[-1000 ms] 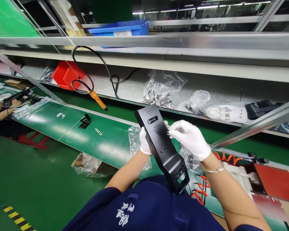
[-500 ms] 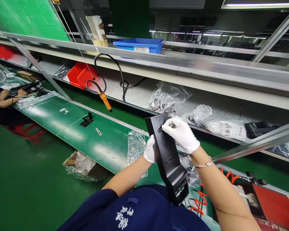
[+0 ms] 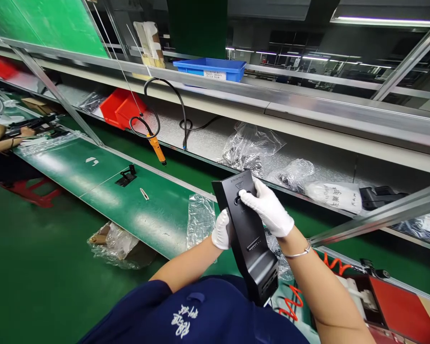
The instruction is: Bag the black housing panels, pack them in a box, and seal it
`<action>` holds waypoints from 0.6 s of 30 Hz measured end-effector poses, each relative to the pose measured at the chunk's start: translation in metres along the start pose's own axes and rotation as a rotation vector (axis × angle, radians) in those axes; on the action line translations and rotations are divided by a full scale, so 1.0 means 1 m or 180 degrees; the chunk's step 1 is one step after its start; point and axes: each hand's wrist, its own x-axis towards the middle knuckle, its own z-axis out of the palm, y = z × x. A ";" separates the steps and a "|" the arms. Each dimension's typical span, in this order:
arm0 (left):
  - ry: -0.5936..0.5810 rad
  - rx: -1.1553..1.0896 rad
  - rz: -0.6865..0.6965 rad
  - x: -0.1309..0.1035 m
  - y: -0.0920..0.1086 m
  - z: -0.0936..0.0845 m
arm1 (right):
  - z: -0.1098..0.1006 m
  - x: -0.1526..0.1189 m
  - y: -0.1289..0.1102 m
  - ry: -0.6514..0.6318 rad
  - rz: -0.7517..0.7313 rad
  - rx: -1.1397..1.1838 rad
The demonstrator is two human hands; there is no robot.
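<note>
A long black housing [image 3: 246, 229] is held tilted in front of my body, with printed lettering at its upper end and slots at its lower end. My left hand [image 3: 221, 230], in a white glove, grips the housing's left edge, its fingers partly hidden behind it. My right hand [image 3: 268, 208], also gloved, wraps the upper right edge, and a fingertip presses at the round opening near the printed symbol. Whatever small part may lie under that fingertip is hidden.
An orange screwdriver [image 3: 156, 150] hangs over the green bench [image 3: 165, 215]. A black bracket [image 3: 126, 177] and a plastic bag [image 3: 200, 220] lie on the bench. Red bins [image 3: 122, 109] and bagged parts stand on the shelf. A co-worker's arms [image 3: 0, 138] show at far left.
My right hand has changed from a pinch above the round opening to a hold around the housing's edge, with a fingertip pressed at the opening. The housing has turned slightly.
</note>
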 end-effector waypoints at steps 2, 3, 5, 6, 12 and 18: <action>0.0056 0.0073 0.0101 -0.003 0.001 0.001 | 0.003 -0.004 -0.003 -0.0047 -0.0140 -0.0141; 0.0067 0.0077 0.0111 -0.004 0.001 0.002 | 0.004 -0.005 -0.003 -0.0036 -0.0189 -0.0289; 0.0054 0.0065 0.0073 -0.005 0.000 0.003 | 0.005 -0.006 -0.002 0.0107 -0.0216 -0.0663; 0.0053 0.0041 0.0023 -0.005 0.000 0.003 | 0.006 -0.006 -0.001 0.0214 -0.0194 -0.0839; 0.0133 -0.0155 -0.0080 -0.001 -0.006 -0.004 | 0.008 -0.003 0.006 0.0571 0.0021 -0.1295; 0.0114 -0.0096 0.0066 0.001 -0.009 -0.005 | 0.004 -0.003 0.006 0.0330 -0.0088 -0.1038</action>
